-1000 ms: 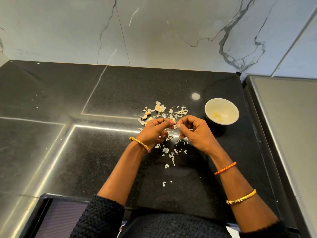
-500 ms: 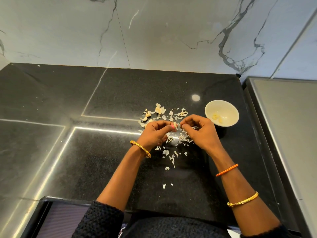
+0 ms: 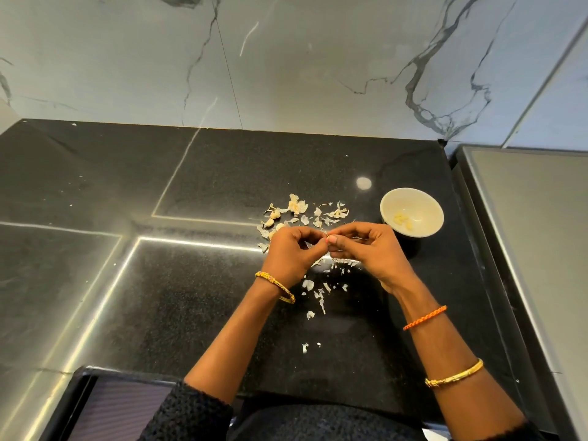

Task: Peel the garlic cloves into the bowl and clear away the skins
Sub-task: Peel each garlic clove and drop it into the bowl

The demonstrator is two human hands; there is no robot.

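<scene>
My left hand (image 3: 291,254) and my right hand (image 3: 369,249) meet fingertip to fingertip above the black counter (image 3: 197,307), pinching a small garlic clove that the fingers mostly hide. Just beyond them lie unpeeled cloves (image 3: 274,214) among papery skins (image 3: 331,214). More skin flakes (image 3: 318,296) are scattered on the counter below the hands. A white bowl (image 3: 426,203) stands to the right of my right hand, with a few peeled cloves (image 3: 401,220) inside.
A marble wall (image 3: 286,65) backs the counter. A grey raised surface (image 3: 534,249) runs along the right side, close behind the bowl. The counter's front edge (image 3: 127,372) lies near my body.
Both hands have stayed together over the skins, working the clove; the fingertips have closed in on each other. The bowl and loose cloves have not moved.
</scene>
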